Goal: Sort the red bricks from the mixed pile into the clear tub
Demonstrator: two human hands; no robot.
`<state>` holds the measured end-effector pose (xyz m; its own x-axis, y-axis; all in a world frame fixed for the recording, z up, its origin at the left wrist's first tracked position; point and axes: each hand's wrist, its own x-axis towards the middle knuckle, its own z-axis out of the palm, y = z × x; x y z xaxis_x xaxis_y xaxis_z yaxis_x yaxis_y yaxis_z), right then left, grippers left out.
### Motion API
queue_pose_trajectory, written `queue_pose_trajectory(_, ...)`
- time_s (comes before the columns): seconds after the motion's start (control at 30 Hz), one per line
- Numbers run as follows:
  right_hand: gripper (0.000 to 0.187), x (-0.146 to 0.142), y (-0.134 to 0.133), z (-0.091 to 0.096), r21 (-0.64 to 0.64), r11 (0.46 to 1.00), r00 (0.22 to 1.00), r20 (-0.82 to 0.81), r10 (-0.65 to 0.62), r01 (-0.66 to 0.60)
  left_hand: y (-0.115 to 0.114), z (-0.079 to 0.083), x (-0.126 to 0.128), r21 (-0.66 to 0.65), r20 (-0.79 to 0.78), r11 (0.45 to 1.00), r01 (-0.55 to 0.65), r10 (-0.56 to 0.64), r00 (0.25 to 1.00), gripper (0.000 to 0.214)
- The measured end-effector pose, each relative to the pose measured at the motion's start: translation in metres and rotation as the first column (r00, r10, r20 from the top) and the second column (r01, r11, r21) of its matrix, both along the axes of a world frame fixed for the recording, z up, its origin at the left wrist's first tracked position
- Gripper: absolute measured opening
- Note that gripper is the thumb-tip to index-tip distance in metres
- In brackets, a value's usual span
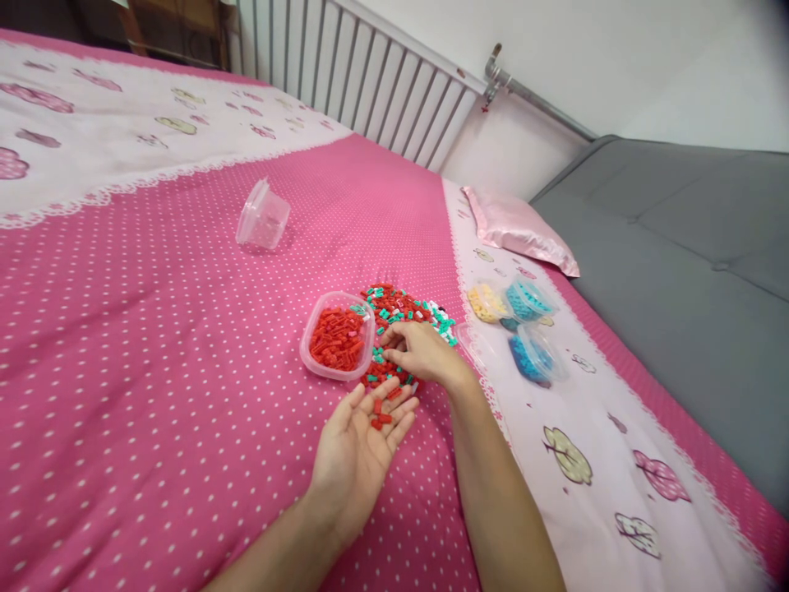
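Observation:
My left hand point(361, 448) lies palm up on the pink dotted bedspread point(154, 345), fingers spread, with a few red pieces point(380, 413) resting on the fingers. My right hand point(419, 352) reaches palm down over a loose pile of red, teal and white pieces point(403, 308), fingers curled onto it; whether they pinch a piece is hidden. Just left of the pile stands a clear plastic tub of red pieces point(337, 337).
An empty clear tub point(263, 215) lies tipped on its side further back. Tubs of yellow pieces point(486, 302), teal pieces point(528, 300) and blue pieces point(533, 355) stand to the right. A pink pillow point(518, 230), a grey sofa point(690, 279) and a radiator point(370, 74) lie beyond.

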<state>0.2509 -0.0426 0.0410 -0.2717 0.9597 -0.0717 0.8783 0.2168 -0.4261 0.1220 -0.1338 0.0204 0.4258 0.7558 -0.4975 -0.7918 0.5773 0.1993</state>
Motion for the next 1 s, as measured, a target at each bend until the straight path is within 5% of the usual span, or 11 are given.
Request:
queue_pose_trajectory(0.77, 0.018, 0.010, 0.003, 0.004, -0.003, 0.992, 0.984, -0.127, -0.125, 0.125, 0.002, -0.003, 0.000, 0.000, -0.008, 1.000, 0.021, -0.021, 1.000, 0.045)
queue_pose_trajectory(1.0, 0.022, 0.012, 0.005, -0.005, -0.080, 0.997, 0.987, -0.155, -0.032, 0.020, 0.001, -0.001, -0.001, 0.004, -0.013, 1.000, 0.019, -0.019, 1.000, 0.044)
